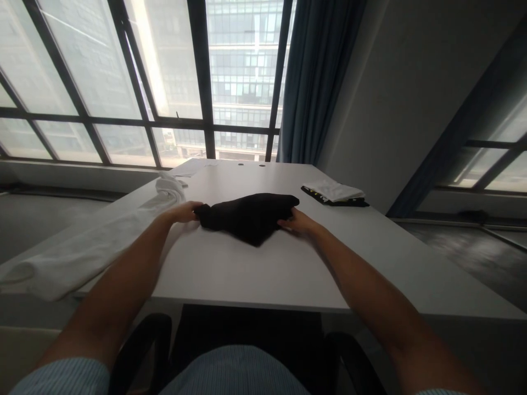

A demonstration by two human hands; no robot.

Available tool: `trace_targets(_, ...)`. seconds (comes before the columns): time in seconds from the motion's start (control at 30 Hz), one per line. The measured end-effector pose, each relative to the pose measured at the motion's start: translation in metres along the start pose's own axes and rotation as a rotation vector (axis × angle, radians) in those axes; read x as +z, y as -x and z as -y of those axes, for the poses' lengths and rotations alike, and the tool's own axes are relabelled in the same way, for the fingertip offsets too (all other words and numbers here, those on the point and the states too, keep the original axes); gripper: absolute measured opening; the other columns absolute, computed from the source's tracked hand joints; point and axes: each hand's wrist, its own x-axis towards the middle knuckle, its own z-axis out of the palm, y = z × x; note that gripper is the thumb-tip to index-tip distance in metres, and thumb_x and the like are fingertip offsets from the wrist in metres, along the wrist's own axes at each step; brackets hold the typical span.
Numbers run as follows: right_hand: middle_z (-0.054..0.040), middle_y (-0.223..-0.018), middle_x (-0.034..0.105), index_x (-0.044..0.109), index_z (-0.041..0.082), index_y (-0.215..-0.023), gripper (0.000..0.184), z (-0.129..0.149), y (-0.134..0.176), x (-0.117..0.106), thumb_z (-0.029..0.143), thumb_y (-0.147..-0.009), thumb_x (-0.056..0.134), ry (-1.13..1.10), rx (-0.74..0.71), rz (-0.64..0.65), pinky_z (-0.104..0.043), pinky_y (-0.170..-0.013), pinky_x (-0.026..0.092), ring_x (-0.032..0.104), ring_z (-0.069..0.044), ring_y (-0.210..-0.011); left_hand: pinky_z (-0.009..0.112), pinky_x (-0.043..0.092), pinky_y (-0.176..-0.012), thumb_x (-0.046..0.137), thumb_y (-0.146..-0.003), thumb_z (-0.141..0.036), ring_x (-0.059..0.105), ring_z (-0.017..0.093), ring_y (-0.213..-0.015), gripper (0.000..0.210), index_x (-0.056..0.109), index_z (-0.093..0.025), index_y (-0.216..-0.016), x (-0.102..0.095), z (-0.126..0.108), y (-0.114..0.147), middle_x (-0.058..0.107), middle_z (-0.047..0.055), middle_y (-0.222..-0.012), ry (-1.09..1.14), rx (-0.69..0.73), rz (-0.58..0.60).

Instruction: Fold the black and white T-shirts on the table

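Note:
A piece of black cloth, perhaps a garment, stretches between my two hands over the white table. At its left end, my left hand is closed on a bunched corner. My right hand grips the opposite end, with the thumb towards me and the other fingers partly hidden by the fabric. The cloth's near edge droops to a point in the middle. Its exact kind cannot be made out.
White crumpled fabric lies along the table's left side. A folded stack of white and black cloth sits at the right. Papers rest at the far left, near the windows. A black chair stands at the near edge.

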Motion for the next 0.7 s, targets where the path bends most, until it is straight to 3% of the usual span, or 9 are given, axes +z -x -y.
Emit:
trace_targets(0.1,-0.016,-0.131,0.068,0.053,0.02,-0.134,0.074,0.014,-0.004,0.014,0.039,-0.069,0.084,-0.104,-0.027,-0.092,-0.048,-0.099,0.052,0.065,-0.034,-0.117,0.044,0.057,-0.085,0.084,-0.056,-0.048,0.069,0.028,-0.086,0.049,0.072,-0.019,-0.094,0.023,-0.026,-0.01,0.071,0.004,-0.081,0.414,0.159,-0.11)
trace_targets(0.2,-0.0119,-0.122,0.071,0.052,0.021,-0.129,0.067,0.024,-0.006,0.021,0.029,-0.068,0.079,-0.125,-0.027,-0.134,-0.045,-0.095,0.054,0.067,-0.031,-0.109,0.046,0.059,-0.078,0.087,-0.057,-0.048,0.07,0.028,-0.084,0.059,0.069,-0.016,-0.104,0.046,-0.052,-0.015,0.071,0.006,-0.086,0.727,0.106,-0.173)
trace_targets(0.3,-0.0069,-0.107,0.074,0.056,0.021,-0.118,0.054,0.031,-0.007,0.012,0.016,-0.066,0.069,-0.034,-0.065,-0.123,-0.039,-0.089,0.054,0.068,-0.027,-0.097,0.044,0.061,-0.07,0.086,-0.062,-0.048,0.071,0.026,-0.082,0.062,0.063,-0.017,-0.11,0.05,-0.063,-0.023,0.071,0.006,-0.091,0.851,0.032,-0.315)
trace_targets(0.4,-0.007,-0.097,0.072,0.059,0.021,-0.103,0.041,0.032,-0.009,-0.016,0.011,-0.063,0.063,0.155,-0.136,-0.228,-0.039,-0.086,0.053,0.067,-0.029,-0.094,0.041,0.061,-0.071,0.079,-0.073,-0.045,0.07,0.022,-0.084,0.049,0.06,-0.017,-0.109,0.027,-0.051,-0.029,0.071,0.006,-0.097,0.859,-0.007,-0.645)
trace_targets(0.47,-0.0104,-0.101,0.07,0.059,0.02,-0.099,0.035,0.027,-0.01,-0.04,0.013,-0.064,0.061,0.253,-0.163,-0.443,-0.043,-0.089,0.052,0.064,-0.032,-0.099,0.04,0.06,-0.079,0.073,-0.081,-0.041,0.069,0.021,-0.088,0.04,0.06,-0.016,-0.108,0.004,-0.035,-0.027,0.071,0.008,-0.101,0.815,-0.048,-0.864)
trace_targets(0.53,-0.0132,-0.108,0.068,0.059,0.019,-0.103,0.035,0.017,-0.01,-0.061,0.016,-0.069,0.06,0.286,-0.159,-0.669,-0.047,-0.093,0.05,0.061,-0.034,-0.106,0.042,0.058,-0.085,0.07,-0.085,-0.04,0.068,0.02,-0.09,0.037,0.06,-0.013,-0.109,-0.017,-0.015,-0.019,0.071,0.01,-0.102,0.793,-0.095,-0.945)
trace_targets(0.6,-0.0147,-0.112,0.066,0.06,0.018,-0.109,0.037,0.003,-0.007,-0.075,0.017,-0.072,0.06,0.299,-0.124,-0.782,-0.049,-0.096,0.049,0.06,-0.035,-0.11,0.045,0.056,-0.084,0.067,-0.088,-0.043,0.067,0.022,-0.091,0.04,0.061,-0.012,-0.112,-0.031,0.002,-0.008,0.07,0.012,-0.098,0.702,-0.174,-0.966)
trace_targets(0.7,-0.0157,-0.113,0.067,0.066,0.017,-0.108,0.031,-0.018,0.0,-0.08,0.017,-0.078,0.058,0.335,-0.004,-0.68,-0.048,-0.096,0.05,0.062,-0.033,-0.109,0.05,0.053,-0.087,0.067,-0.087,-0.05,0.066,0.03,-0.099,0.043,0.063,-0.015,-0.112,-0.039,0.017,0.007,0.07,0.011,-0.095,0.413,-0.296,-1.001)
